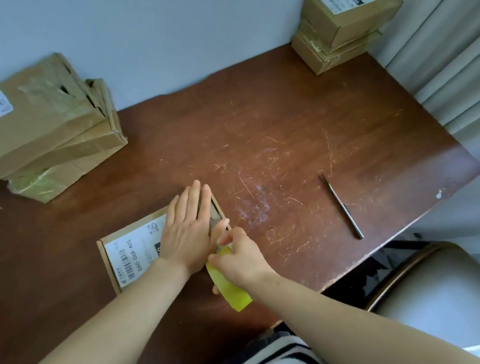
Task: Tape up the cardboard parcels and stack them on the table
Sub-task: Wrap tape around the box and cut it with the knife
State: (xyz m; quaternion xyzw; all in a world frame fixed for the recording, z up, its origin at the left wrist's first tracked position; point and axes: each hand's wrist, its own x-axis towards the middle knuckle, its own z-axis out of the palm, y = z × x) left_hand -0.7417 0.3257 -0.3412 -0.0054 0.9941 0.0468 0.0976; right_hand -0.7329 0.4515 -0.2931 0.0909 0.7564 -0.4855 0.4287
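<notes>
Tape (231, 289) ran from the right edge of the parcel (128, 253) toward you, pinched by your right hand (242, 260), while your left hand (187, 235) lay flat, fingers together, on that parcel at the near side of the surface (256, 133).

Your scratched reddish-brown wooden table (272, 134) filled most of the frame. A flat brown cardboard parcel with a white printed label (132, 255) lay on it at lower centre-left. A leaning pile of large taped cardboard boxes (25, 134) sat at upper left, a neat stack of small cardboard boxes (340, 25) at upper right, and a thin dark pen (342, 206) lay right of centre.
</notes>
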